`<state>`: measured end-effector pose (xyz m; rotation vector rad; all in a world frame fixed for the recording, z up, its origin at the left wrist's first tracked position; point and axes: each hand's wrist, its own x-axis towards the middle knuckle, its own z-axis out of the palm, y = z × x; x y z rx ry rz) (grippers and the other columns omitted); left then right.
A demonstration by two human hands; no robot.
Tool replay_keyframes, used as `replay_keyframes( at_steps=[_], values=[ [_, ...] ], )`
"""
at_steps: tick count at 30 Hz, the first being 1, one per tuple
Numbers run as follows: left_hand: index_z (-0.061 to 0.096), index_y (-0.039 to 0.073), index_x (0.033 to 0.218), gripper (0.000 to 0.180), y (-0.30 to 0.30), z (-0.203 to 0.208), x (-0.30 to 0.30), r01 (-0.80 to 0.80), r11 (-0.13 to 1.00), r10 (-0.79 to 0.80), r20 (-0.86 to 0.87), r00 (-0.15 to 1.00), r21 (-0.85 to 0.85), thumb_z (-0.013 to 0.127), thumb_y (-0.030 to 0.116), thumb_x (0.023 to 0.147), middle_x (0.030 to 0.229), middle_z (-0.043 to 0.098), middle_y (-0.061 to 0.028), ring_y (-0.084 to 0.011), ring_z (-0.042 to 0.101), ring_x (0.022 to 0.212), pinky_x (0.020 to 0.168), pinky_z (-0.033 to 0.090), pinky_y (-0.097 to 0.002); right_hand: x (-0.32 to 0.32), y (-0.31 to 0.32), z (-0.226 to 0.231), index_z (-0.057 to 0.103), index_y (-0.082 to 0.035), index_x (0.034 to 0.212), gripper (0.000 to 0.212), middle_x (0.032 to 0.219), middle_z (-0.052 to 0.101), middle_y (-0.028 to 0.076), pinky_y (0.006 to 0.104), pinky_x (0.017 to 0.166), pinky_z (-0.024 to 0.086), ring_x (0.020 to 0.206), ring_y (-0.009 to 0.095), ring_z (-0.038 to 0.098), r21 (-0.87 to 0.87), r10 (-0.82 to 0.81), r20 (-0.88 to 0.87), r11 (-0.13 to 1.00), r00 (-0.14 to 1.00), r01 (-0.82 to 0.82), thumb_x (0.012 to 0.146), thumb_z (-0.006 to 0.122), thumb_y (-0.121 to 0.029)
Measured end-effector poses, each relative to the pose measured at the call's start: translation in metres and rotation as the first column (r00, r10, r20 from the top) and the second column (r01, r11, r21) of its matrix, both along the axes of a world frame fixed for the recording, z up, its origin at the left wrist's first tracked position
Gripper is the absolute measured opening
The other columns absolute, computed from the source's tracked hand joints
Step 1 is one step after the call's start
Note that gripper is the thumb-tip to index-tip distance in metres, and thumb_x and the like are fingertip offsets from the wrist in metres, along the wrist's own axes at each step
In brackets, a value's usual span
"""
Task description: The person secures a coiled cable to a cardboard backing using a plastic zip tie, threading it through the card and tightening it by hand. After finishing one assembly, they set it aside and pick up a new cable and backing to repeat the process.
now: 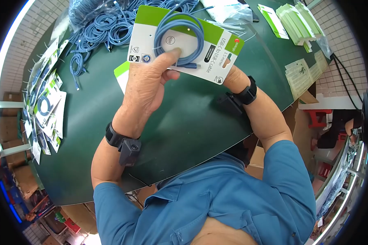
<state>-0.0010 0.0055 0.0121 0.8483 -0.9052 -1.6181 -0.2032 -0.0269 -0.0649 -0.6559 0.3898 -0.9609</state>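
Note:
A green-and-white packaging card (143,38) is raised over the table, tilted, with a coiled blue USB cable (200,41) lying against its front. My left hand (147,81) grips them at the near edge, its thumb pressed inside the coil and its fingers curled. One cable plug points right beneath the ring. Behind the card's right end is my right hand (234,80); its fingers are hidden there. Another green-and-white card (121,74) shows partly behind my left wrist.
Loose coiled blue cables (98,30) heap up at the far left. Carded cables (47,108) pile along the left edge of the green table (86,155). At the far right are stacked cards (292,22) and a printed sheet (300,75). Another person (337,128) is beyond the table's right side.

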Motion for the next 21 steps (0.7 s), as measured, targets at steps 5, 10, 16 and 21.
replay_keyframes(
  at_steps=[5, 10, 16, 21],
  values=[
    [0.065, 0.008, 0.126, 0.041, 0.003, 0.001, 0.003, 0.048, 0.994, -0.054, 0.064, 0.996, 0.095, 0.078, 0.002, 0.088, 0.107, 0.074, -0.0033, -0.0123, 0.071, 0.092, 0.065, 0.056, -0.0255, 0.003, -0.011, 0.019, 0.058, -0.001, 0.131, 0.041, 0.122, 0.066, 0.014, 0.0300, 0.081, 0.060, 0.099, 0.022, 0.070, -0.278, -0.157, -0.287, 0.958, 0.945, 0.074, 0.104, 0.067, -0.030],
    [0.065, 0.007, 0.125, 0.042, 0.002, -0.009, 0.007, 0.112, 0.992, -0.117, 0.090, 0.989, 0.055, 0.079, -0.001, 0.086, 0.106, 0.074, -0.0033, -0.0121, 0.071, 0.091, 0.066, 0.056, -0.0250, -0.009, -0.028, 0.036, 0.067, -0.003, 0.108, 0.023, 0.098, 0.071, 0.002, 0.0211, 0.070, 0.054, 0.079, 0.009, 0.065, -0.528, -0.273, -0.412, 0.849, 0.869, 0.016, 0.099, 0.078, -0.020],
    [0.065, 0.005, 0.123, 0.042, 0.004, -0.009, 0.009, 0.013, 1.000, -0.012, 0.056, 0.998, -0.018, 0.078, -0.005, 0.085, 0.105, 0.073, -0.0040, -0.0127, 0.071, 0.090, 0.067, 0.057, -0.0250, -0.019, -0.022, 0.067, 0.067, -0.002, 0.100, 0.022, 0.096, 0.071, 0.001, 0.0223, 0.074, 0.055, 0.082, 0.006, 0.065, -0.420, -0.101, -0.332, 0.906, 0.938, -0.051, 0.097, 0.080, -0.020],
    [0.065, 0.005, 0.123, 0.041, 0.001, -0.017, 0.016, -0.127, 0.987, 0.129, -0.014, 0.992, 0.095, 0.078, -0.006, 0.085, 0.104, 0.073, -0.0046, -0.0133, 0.072, 0.089, 0.069, 0.059, -0.0273, -0.023, -0.024, 0.086, 0.071, 0.000, 0.103, 0.022, 0.096, 0.071, 0.002, 0.0249, 0.074, 0.055, 0.084, 0.007, 0.065, -0.313, -0.158, -0.206, 0.946, 0.966, 0.088, 0.095, 0.081, -0.018]
  ],
)
